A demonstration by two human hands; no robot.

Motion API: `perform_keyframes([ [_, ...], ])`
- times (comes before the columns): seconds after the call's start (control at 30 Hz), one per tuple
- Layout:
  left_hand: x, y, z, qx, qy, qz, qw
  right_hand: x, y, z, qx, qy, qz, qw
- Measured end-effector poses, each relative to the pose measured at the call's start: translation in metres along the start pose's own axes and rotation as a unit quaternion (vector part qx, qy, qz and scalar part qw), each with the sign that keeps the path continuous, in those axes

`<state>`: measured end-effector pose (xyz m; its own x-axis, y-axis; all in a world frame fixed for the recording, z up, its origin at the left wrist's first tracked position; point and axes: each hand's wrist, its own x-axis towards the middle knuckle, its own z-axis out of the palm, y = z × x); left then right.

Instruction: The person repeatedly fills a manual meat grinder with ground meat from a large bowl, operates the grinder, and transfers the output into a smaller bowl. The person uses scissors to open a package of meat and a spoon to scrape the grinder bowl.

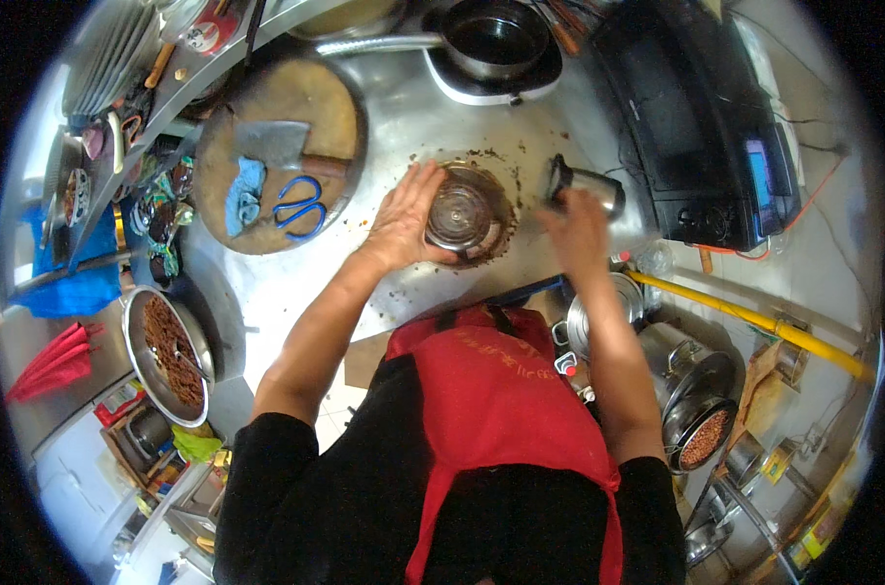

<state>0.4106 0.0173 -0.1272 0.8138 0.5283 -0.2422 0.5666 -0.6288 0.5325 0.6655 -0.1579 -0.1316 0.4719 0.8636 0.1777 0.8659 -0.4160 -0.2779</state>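
My left hand (406, 219) rests against the left side of a round, clear-topped container (458, 214), fingers and thumb spread around its rim. Dark brown crumbs ring this container on the steel worktop (413, 289). My right hand (578, 223), blurred, is just below a metal cup or jug with a black part (594, 189); whether it touches it I cannot tell. On the round wooden chopping block (318, 95) lie a cleaver (274, 142), blue-handled scissors (300, 208) and a crumpled blue cloth (245, 196).
A black pan (495, 36) sits on a small white-edged base at the back. To the right stands a black microwave-like appliance (684, 124). A steel bowl of brown crumbly food (130, 344) is at left. Lidded pots (680, 358) and a yellow pipe (749, 319) are at lower right.
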Motion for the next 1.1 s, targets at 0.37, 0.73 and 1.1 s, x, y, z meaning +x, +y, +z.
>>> perform_keyframes([
  [0.37, -0.002, 0.007, 0.019, -0.018, 0.062, -0.042, 0.997, 0.069, 0.031, 0.016, -0.205, -0.244, -0.01, 0.948],
  [0.73, 0.0, 0.027, 0.026, -0.051, 0.107, -0.082, 0.99, 0.056, -0.041, -0.075, 0.529, -0.098, 0.036, 0.842],
  [1.1, 0.014, 0.02, 0.032, -0.074, 0.142, -0.014, 0.987, 0.038, -0.092, -0.03, 0.424, -0.077, -0.062, 0.9],
])
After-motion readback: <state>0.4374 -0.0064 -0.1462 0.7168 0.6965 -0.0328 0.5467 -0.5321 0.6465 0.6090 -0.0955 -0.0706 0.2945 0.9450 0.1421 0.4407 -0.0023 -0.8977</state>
